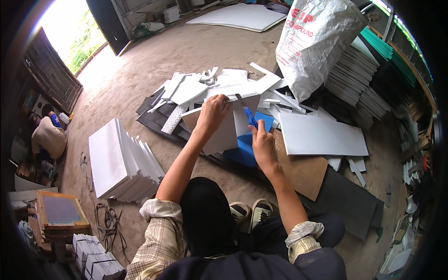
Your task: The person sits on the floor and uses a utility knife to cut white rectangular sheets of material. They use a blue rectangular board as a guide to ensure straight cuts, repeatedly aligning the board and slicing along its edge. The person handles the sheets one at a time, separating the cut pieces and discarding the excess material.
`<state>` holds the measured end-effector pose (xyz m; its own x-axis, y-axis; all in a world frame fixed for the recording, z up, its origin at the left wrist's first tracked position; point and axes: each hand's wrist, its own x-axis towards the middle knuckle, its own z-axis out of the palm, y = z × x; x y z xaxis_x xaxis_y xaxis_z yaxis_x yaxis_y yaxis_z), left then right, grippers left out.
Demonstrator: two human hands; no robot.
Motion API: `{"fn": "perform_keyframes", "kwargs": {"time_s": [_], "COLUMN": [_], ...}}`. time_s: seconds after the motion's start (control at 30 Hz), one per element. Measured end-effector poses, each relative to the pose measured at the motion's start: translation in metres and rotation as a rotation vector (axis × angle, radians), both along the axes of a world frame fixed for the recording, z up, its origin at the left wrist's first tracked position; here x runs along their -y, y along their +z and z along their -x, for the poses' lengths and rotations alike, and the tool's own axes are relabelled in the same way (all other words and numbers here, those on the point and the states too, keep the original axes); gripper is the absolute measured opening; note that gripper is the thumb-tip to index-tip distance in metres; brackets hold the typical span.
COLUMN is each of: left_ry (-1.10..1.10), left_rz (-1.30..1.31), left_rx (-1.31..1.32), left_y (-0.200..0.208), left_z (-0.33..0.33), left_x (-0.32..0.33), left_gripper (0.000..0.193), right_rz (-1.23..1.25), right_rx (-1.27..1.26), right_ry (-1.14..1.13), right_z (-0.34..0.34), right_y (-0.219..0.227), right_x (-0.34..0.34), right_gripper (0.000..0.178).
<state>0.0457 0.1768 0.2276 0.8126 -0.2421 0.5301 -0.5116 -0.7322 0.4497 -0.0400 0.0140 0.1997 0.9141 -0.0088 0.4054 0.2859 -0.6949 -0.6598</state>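
Note:
My left hand (215, 111) is closed on the top edge of a white foam board (219, 133), which stands upright in front of me. A blue-handled cutter knife (248, 113) is gripped in my right hand (263, 148). Its long blade points up and away, close to the board's top edge; whether it touches the edge I cannot tell. Beneath the board lies a blue sheet (243, 151). Just beyond my hands spreads a heap of white offcuts (189, 88). To the right, a large white board (322, 135) lies flat across a brown board (303, 170).
Stacked white boards (108, 161) stand at left, beside a tangled cord (109, 228). A big white sack (312, 51) rises at far right, near piled sheets (352, 77). Dark sheets (347, 200) lie at near right. Another person (49, 135) crouches at far left.

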Motion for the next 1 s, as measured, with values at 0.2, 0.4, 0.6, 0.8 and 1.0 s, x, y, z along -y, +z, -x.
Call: {"fn": "perform_keyframes", "kwargs": {"time_s": [0.2, 0.4, 0.6, 0.8, 1.0], "left_ry": [-0.003, -0.019, -0.055, 0.013, -0.227], "left_rz": [0.088, 0.078, 0.075, 0.118, -0.05], "left_rx": [-0.016, 0.058, 0.126, 0.081, 0.174], "left_y": [-0.003, -0.006, -0.01, -0.014, -0.016], "left_z": [0.0, 0.0, -0.005, -0.011, -0.005], "left_x": [-0.001, -0.004, 0.002, -0.013, 0.013], "left_gripper": [0.02, 0.017, 0.012, 0.012, 0.016], "right_rz": [0.158, 0.246, 0.239, 0.196, 0.262], "right_rx": [0.031, -0.086, -0.132, -0.216, -0.287], "right_ry": [-0.023, -0.039, -0.042, -0.036, 0.019], "right_z": [-0.009, -0.013, -0.036, -0.026, -0.066], "right_y": [-0.009, -0.006, 0.009, 0.002, -0.064], "right_x": [-0.018, -0.026, -0.034, -0.042, -0.004], "right_gripper": [0.022, 0.023, 0.022, 0.023, 0.021]}}
